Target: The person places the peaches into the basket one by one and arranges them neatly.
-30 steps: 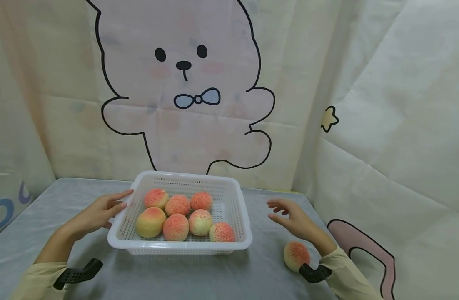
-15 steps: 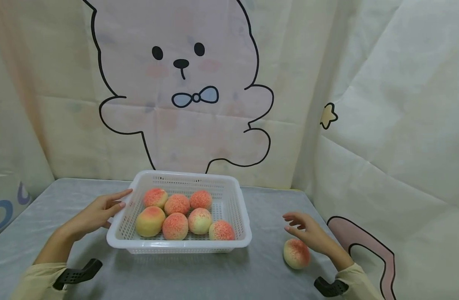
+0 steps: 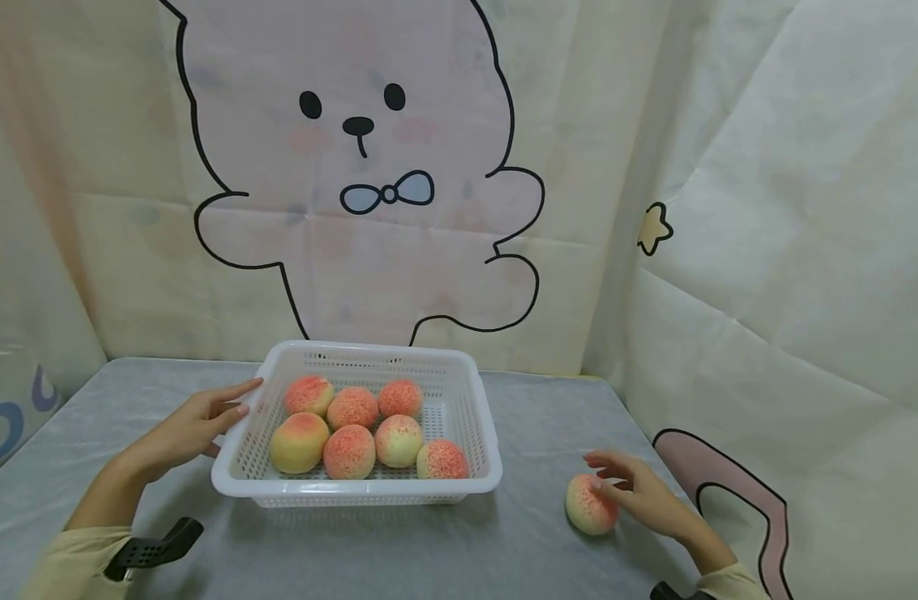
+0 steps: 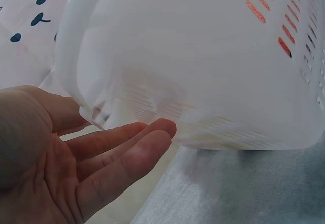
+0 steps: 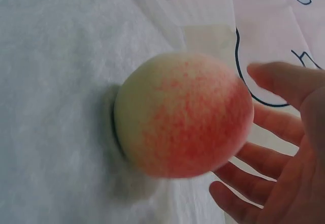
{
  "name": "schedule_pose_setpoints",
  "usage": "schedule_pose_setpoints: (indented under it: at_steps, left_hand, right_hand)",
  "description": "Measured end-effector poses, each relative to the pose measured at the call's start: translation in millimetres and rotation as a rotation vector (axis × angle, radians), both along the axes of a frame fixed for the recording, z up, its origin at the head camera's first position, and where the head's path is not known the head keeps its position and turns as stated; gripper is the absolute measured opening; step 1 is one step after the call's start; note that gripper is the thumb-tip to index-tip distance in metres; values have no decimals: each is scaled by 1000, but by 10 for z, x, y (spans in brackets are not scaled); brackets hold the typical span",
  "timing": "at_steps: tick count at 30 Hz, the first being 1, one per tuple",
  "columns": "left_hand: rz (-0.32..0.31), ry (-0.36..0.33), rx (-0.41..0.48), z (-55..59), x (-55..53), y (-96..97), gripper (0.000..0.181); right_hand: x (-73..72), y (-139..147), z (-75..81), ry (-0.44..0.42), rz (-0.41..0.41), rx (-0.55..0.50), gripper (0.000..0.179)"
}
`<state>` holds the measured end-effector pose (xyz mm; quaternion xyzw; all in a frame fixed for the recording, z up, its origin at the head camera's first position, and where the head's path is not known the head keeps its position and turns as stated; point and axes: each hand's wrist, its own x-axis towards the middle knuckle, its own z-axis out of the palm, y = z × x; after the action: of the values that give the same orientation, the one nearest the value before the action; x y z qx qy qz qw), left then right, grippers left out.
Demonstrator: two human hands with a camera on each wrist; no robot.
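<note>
A white perforated plastic basket (image 3: 357, 492) sits on the table with several red-and-yellow peaches (image 3: 349, 452) inside. At its left end my left hand (image 3: 192, 429) touches the rim; in the left wrist view the fingers (image 4: 132, 160) extend loosely along the outside wall. A single peach (image 3: 590, 505), pale with a red blush, lies on the cloth right of the basket. My right hand (image 3: 646, 493) is right beside it, thumb overlapping its edge in the head view. In the right wrist view, spread fingers (image 5: 264, 160) reach behind the peach, with the thumb apart from it.
A grey cloth (image 3: 534, 433) covers the table. Behind it hangs a pale curtain (image 3: 579, 125) printed with a cartoon bear, and another printed sheet (image 3: 804, 250) closes off the right side. Black straps sit at both wrists.
My right hand has moved right and down, from above the table near the basket to the right side of the lone peach. The left hand stays at the basket rim.
</note>
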<state>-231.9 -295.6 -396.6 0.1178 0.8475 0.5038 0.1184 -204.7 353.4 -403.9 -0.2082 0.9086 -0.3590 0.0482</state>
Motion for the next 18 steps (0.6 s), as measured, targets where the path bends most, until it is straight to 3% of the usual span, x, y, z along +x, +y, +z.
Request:
schedule_pose_setpoints:
  at_steps: [7, 11, 18]
  left_hand:
    - [0, 0, 8, -6, 9, 5, 68]
    - [-3, 4, 6, -7, 12, 3, 66]
    - [-3, 4, 7, 8, 15, 13, 68]
  right_hand:
    - [51, 135, -95, -141, 124, -105, 57]
    - [42, 149, -132, -242, 133, -136, 65]
    - [21, 161, -159, -299, 147, -165, 66]
